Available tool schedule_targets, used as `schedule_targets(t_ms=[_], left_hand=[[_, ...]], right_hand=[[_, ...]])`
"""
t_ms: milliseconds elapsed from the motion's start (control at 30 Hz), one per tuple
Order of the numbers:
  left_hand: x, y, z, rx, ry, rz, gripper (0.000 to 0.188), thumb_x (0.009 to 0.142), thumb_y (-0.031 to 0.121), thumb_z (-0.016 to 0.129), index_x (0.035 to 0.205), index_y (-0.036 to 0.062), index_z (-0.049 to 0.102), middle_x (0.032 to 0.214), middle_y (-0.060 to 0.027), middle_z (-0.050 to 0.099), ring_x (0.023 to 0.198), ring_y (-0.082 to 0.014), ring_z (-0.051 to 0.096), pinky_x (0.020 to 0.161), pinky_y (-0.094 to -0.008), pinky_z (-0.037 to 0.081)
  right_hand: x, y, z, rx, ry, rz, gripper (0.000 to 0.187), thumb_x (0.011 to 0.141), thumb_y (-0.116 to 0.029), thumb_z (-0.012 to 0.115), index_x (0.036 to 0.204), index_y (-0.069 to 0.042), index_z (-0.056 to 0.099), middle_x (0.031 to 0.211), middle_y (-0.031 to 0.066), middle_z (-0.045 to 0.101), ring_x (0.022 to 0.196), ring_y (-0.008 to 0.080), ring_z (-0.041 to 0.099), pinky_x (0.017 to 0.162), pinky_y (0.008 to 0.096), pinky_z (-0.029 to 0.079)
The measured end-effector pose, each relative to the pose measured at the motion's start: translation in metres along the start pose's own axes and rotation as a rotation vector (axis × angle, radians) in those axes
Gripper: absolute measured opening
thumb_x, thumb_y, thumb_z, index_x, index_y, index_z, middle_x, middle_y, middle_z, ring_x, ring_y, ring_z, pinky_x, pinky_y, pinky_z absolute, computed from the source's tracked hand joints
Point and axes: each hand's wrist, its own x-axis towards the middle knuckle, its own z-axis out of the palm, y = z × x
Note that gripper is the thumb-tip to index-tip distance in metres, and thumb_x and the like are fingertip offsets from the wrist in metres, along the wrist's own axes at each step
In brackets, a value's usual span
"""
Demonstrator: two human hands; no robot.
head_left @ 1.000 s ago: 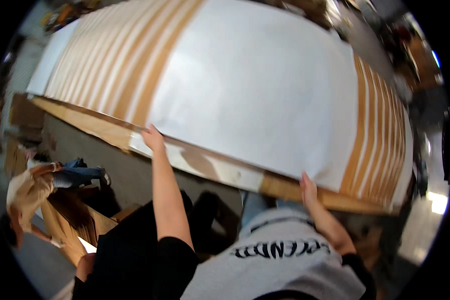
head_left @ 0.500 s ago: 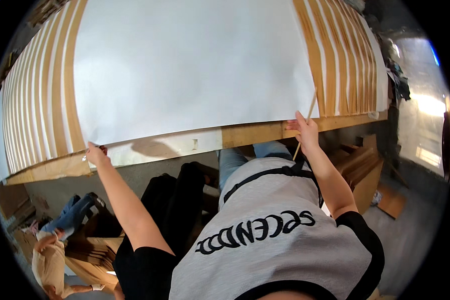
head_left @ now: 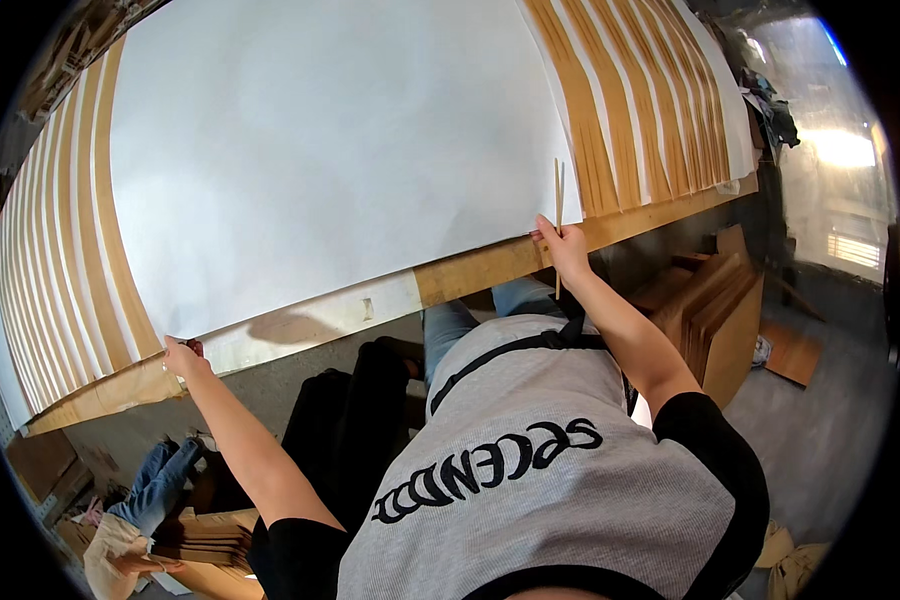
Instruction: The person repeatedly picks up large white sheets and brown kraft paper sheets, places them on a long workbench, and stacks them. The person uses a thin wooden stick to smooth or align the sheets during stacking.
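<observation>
A large white sheet lies across the table, its near edge running between my hands. My left hand is closed on the sheet's near left corner. Close to the near right corner, my right hand pinches the edge, thumb on top. Thin pale wooden sticks also stand out of the right hand, pointing up over the sheet and down past the wrist. Fanned white and tan strips show to the left of the sheet, and similar tan strips to its right.
The table's wooden front edge runs just below the sheet. Brown boards lean together at the right, below the table. Another person is at the lower left, beside stacked brown boards. A wooden panel lies on the floor.
The view has turned, so the table now slopes more, lower at the left. Both hands keep hold of the sheet's near edge. The sticks now stand more upright, with two tips visible.
</observation>
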Motion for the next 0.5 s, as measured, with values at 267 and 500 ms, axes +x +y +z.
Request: schedule_targets(t_ms=[267,500], left_hand=[[0.006,-0.002,-0.001,0.004,0.055,-0.016,0.032,0.083,0.03,0.05,0.082,-0.0024,0.05,0.071,-0.009,0.053,0.05,-0.0157,0.048,0.039,-0.0272,0.041],[-0.006,0.009,0.003,0.069,0.058,-0.058,0.033,0.083,0.031,0.051,0.079,-0.0017,0.051,0.07,-0.0085,0.053,0.053,-0.0155,0.049,0.041,-0.0268,0.042]], right_hand=[[0.004,0.009,-0.001,0.03,-0.046,0.078,0.036,0.08,-0.033,0.058,0.078,0.003,0.06,0.069,0.0062,0.061,0.064,0.0115,0.055,0.061,0.0236,0.041],[0.001,0.003,-0.002,0.202,-0.082,0.145,0.028,0.082,-0.026,0.057,0.085,0.002,0.057,0.071,0.0042,0.058,0.066,0.0119,0.056,0.063,0.0247,0.044]])
